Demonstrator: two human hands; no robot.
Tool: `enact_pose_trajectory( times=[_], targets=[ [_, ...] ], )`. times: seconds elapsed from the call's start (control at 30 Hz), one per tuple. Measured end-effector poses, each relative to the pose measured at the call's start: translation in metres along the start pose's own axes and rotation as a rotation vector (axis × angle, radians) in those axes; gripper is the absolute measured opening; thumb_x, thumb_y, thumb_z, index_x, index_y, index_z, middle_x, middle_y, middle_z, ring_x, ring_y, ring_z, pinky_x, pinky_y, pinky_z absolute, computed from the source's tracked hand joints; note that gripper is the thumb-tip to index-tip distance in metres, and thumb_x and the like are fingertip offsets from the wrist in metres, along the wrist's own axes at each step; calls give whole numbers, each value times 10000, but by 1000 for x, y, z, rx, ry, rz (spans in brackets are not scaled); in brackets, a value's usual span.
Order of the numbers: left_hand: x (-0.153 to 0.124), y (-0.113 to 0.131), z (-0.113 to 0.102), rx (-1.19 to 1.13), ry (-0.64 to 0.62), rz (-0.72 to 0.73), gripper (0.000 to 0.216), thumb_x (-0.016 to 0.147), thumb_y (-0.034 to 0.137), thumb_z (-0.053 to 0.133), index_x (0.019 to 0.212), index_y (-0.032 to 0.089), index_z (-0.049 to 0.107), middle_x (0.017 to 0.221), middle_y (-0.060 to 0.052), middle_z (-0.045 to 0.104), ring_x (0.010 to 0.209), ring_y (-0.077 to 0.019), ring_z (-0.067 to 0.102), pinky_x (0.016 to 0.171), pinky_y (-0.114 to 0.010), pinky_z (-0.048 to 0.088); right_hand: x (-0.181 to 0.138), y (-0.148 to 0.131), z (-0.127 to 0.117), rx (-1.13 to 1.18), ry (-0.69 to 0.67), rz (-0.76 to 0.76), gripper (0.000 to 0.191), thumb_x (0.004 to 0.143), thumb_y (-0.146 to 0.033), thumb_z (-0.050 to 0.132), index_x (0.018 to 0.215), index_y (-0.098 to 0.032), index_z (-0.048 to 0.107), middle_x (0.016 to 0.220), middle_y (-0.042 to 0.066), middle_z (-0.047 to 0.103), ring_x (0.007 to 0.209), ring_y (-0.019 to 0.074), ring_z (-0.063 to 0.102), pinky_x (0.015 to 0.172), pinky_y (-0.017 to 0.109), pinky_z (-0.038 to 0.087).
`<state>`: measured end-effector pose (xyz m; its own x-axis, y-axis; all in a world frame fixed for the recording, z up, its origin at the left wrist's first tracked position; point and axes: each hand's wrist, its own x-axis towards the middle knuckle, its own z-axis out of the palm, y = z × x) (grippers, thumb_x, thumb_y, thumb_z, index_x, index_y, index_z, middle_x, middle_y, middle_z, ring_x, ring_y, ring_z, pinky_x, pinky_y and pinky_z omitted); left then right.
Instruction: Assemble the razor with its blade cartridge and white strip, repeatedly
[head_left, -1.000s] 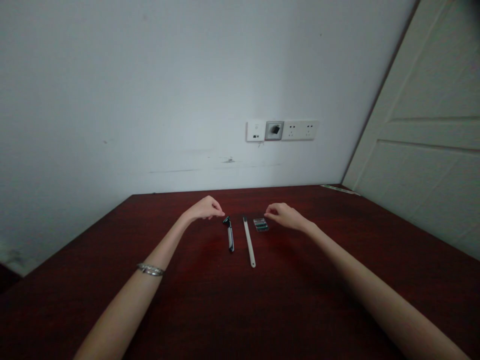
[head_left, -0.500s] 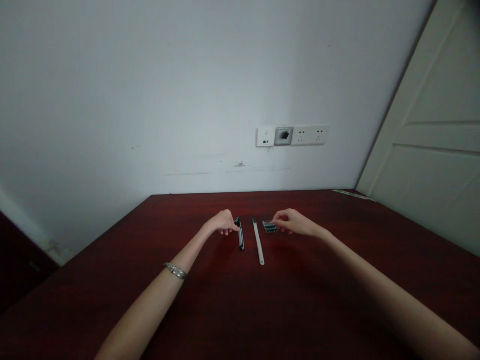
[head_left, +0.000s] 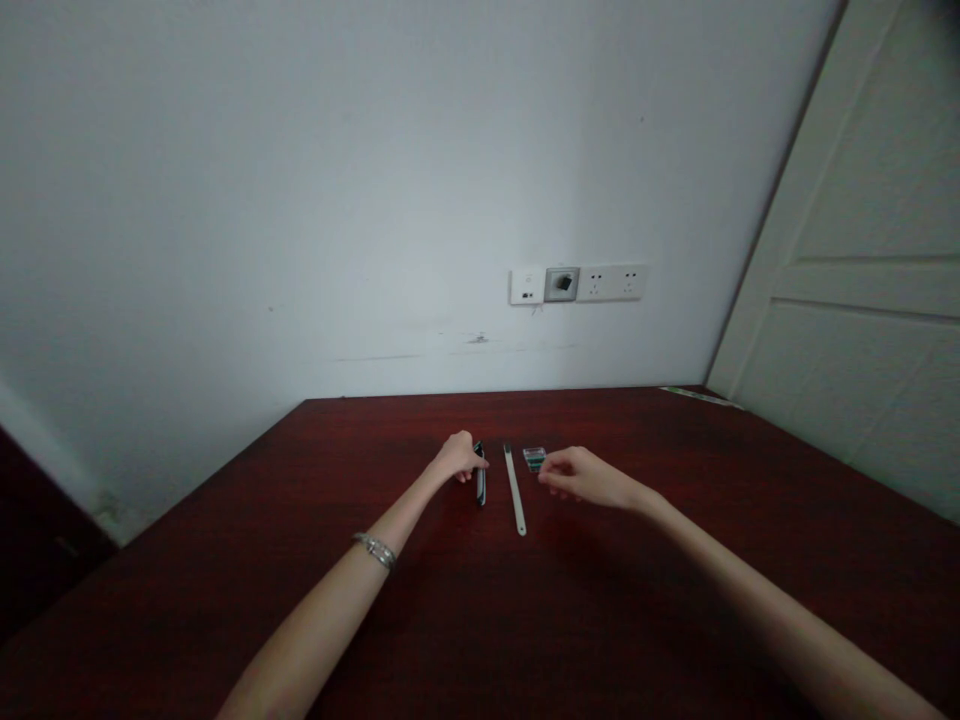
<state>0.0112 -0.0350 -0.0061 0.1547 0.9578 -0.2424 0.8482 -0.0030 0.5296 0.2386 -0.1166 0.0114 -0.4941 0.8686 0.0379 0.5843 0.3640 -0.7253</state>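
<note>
My left hand (head_left: pixel 459 460) is curled, its fingertips pinched on the head end of a black razor handle (head_left: pixel 480 487) that lies on the dark red table (head_left: pixel 480 620). A long white stick (head_left: pixel 514 492) lies just right of the handle, parallel to it. A small green-and-clear cartridge pack (head_left: pixel 533 458) sits at the stick's far end. My right hand (head_left: pixel 581 476) has its fingers curled together at the pack's right edge, touching it. A silver bracelet (head_left: pixel 375 550) is on my left wrist.
The table meets a white wall with a row of sockets (head_left: pixel 577 284). A white panelled door (head_left: pixel 862 330) stands at the right. A thin pale strip (head_left: pixel 701 396) lies at the table's far right corner.
Both hands came down from hovering above the table onto the things: the left onto the razor handle's head, the right onto the cartridge pack. The camera has shifted a little.
</note>
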Motion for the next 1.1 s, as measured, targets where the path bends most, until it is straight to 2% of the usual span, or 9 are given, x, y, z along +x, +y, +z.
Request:
enact_pose_trajectory(
  times=[0.17, 0.4, 0.57, 0.7, 0.87, 1.0, 1.1],
  targets=[
    [3, 1, 4, 8, -4, -27, 148, 647, 194, 649, 645, 49, 619, 504, -72, 610, 371, -131, 556, 416, -235, 508, -3, -4, 4, -42, 2, -2, 331, 816, -423, 476, 781, -130, 625, 670, 45, 631, 570, 115, 561, 511, 216, 418],
    [2, 2, 10, -25, 14, -24, 116, 629, 175, 618, 618, 61, 598, 548, -99, 633, 396, -154, 582, 399, -231, 507, -4, -10, 6, -72, -3, -29, 302, 820, -382, 474, 769, -135, 639, 669, 47, 643, 581, 128, 570, 521, 221, 408],
    [-3, 7, 4, -50, 64, -1, 135, 652, 192, 593, 605, 66, 596, 592, -105, 648, 420, -152, 595, 405, -225, 499, 0, -15, 8, -181, 70, -35, 333, 836, -400, 442, 727, -152, 635, 645, 37, 643, 576, 134, 567, 520, 223, 381],
    [-8, 20, -9, -63, 138, 36, 156, 681, 214, 566, 638, 71, 613, 595, -87, 650, 438, -134, 597, 422, -200, 484, 6, -31, 11, -378, 177, -4, 358, 842, -441, 434, 685, -181, 623, 679, 43, 650, 616, 153, 582, 523, 229, 351],
    [-19, 40, -27, -12, 234, 120, 204, 701, 263, 539, 640, 94, 636, 579, -78, 643, 476, -143, 609, 450, -196, 457, 16, -57, 21, -575, 281, 55, 419, 839, -535, 412, 755, -190, 635, 765, 83, 659, 723, 202, 623, 579, 248, 385],
    [-34, 55, -36, 157, 394, 217, 196, 670, 288, 572, 643, 111, 653, 620, -101, 656, 638, -195, 643, 556, -224, 451, 21, -74, 29, -709, 296, 91, 488, 818, -586, 412, 781, -158, 644, 795, 131, 657, 759, 249, 637, 633, 288, 432],
    [-44, 65, -37, 228, 455, 234, 191, 652, 281, 591, 720, 122, 671, 724, -129, 675, 755, -230, 646, 608, -240, 438, 22, -82, 32, -764, 301, 107, 464, 829, -549, 427, 817, -145, 654, 815, 156, 659, 784, 274, 643, 664, 319, 451]
  ],
)
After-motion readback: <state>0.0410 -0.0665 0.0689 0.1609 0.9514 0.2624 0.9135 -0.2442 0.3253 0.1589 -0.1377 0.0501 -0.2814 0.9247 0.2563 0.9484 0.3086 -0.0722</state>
